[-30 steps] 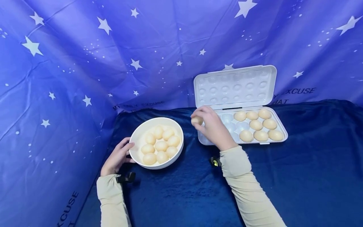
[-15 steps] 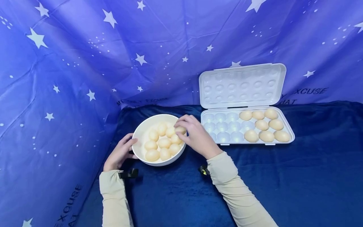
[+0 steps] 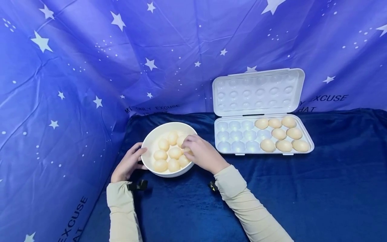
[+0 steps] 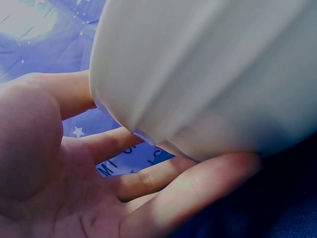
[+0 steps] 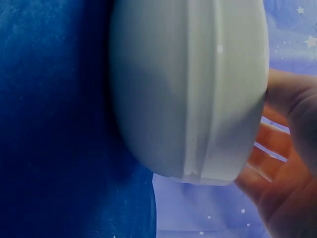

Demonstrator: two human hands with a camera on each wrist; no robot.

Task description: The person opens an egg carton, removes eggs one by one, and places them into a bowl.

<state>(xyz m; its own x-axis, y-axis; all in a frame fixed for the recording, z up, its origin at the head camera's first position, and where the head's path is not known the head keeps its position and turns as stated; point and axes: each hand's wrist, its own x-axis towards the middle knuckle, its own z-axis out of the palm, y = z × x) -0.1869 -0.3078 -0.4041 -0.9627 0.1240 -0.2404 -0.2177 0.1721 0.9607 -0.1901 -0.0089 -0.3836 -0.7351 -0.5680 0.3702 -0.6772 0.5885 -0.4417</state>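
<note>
A white bowl [image 3: 154, 137] with several pale eggs [image 3: 175, 153] in it stands left of centre on the blue cloth. At its left rim my left hand [image 3: 128, 164] holds it, thumb over the edge and fingers outside. The left wrist view shows those fingers [image 4: 198, 191] spread under the ribbed bowl wall. My right hand [image 3: 204, 153] reaches over the right rim, fingers curled round an egg [image 3: 188, 150] that they partly cover. In the right wrist view the bowl wall [image 5: 188, 89] hides the fingertips behind the rim.
To the right lies a white egg tray [image 3: 257, 153] with its lid [image 3: 257, 92] raised. Eggs [image 3: 284, 145] fill its right part, while the left cups [image 3: 237, 135] are bare. A starry purple-blue curtain [image 3: 181, 43] hangs behind and at the left.
My right hand has carried an egg left from the tray to the bowl, then lowered it inside the right rim. My left hand keeps its hold on the bowl; the head view has shifted slightly.
</note>
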